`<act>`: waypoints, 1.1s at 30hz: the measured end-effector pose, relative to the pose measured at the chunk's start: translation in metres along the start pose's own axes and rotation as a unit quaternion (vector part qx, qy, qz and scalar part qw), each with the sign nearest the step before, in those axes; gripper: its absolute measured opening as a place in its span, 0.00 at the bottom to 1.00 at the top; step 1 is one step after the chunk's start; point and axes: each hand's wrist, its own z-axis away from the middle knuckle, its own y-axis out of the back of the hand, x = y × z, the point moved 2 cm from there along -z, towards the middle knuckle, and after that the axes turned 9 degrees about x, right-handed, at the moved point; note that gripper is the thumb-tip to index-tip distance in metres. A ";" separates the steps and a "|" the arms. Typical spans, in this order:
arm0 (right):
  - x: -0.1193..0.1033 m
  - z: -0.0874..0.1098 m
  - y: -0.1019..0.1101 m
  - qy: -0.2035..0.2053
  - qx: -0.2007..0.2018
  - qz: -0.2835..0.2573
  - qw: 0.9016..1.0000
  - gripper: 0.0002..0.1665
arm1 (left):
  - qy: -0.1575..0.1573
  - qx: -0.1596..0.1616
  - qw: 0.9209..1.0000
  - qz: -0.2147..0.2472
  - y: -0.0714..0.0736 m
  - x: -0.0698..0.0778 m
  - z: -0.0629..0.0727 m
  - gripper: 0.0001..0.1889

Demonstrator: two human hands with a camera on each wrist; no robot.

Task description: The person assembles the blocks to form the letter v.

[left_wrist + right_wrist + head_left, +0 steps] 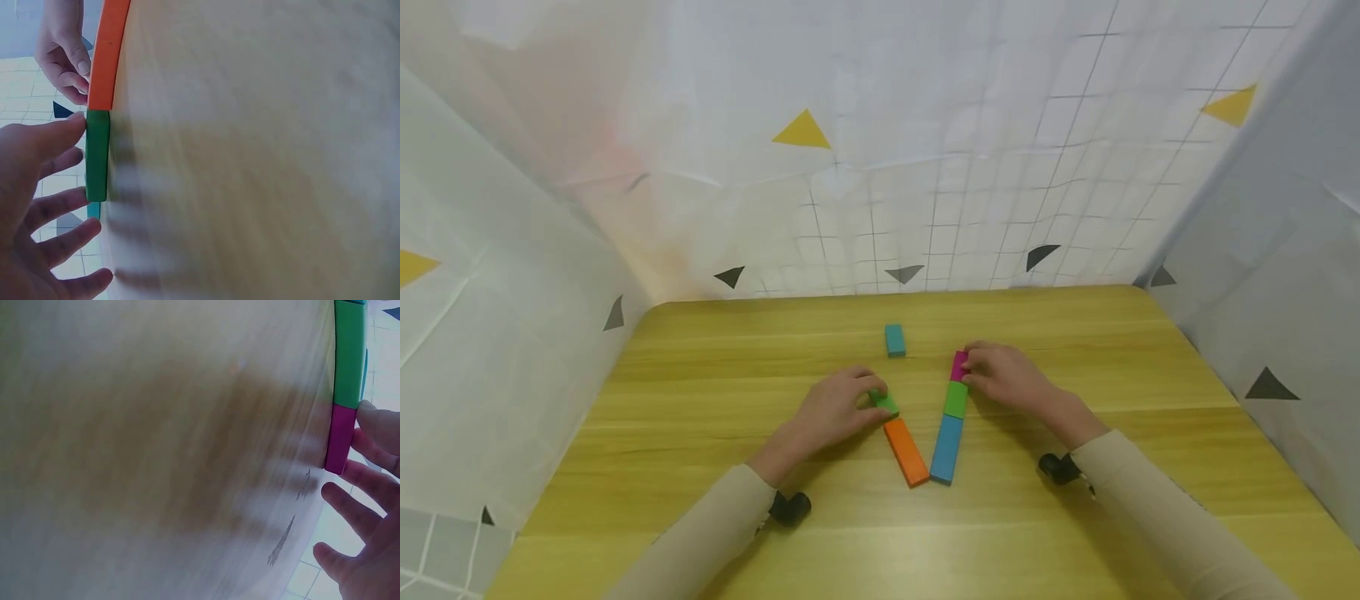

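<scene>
My left hand (838,410) pinches a green block (886,404) by its ends, between thumb and fingertips. The near end of that block meets an orange block (907,452) in the left wrist view. On the other side my right hand (1011,382) holds a small magenta block (958,367) with thumb and index finger, its other fingers spread. The magenta block stands end to end with a second green block (349,356), followed by a longer blue block (947,450). Together the two rows form a V whose near ends, orange and blue, come together.
A teal block (895,341) lies alone farther back, between the two rows. Everything rests on a wooden table (880,550). White sheets (925,208) with triangles and grid lines hang behind it and at both sides. Dark wrist cameras (790,508) sit under both sleeves.
</scene>
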 end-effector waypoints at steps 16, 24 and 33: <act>-0.001 0.001 0.001 0.008 0.010 -0.005 1.000 0.11 | -0.019 0.020 0.999 -0.023 -0.003 0.001 0.001 0.16; -0.003 0.001 0.002 0.012 0.015 -0.011 1.000 0.10 | -0.017 0.018 0.999 -0.024 -0.002 0.002 0.003 0.17; -0.002 0.000 0.002 0.004 0.006 -0.008 1.000 0.10 | -0.006 0.008 1.000 -0.021 -0.001 0.004 0.004 0.18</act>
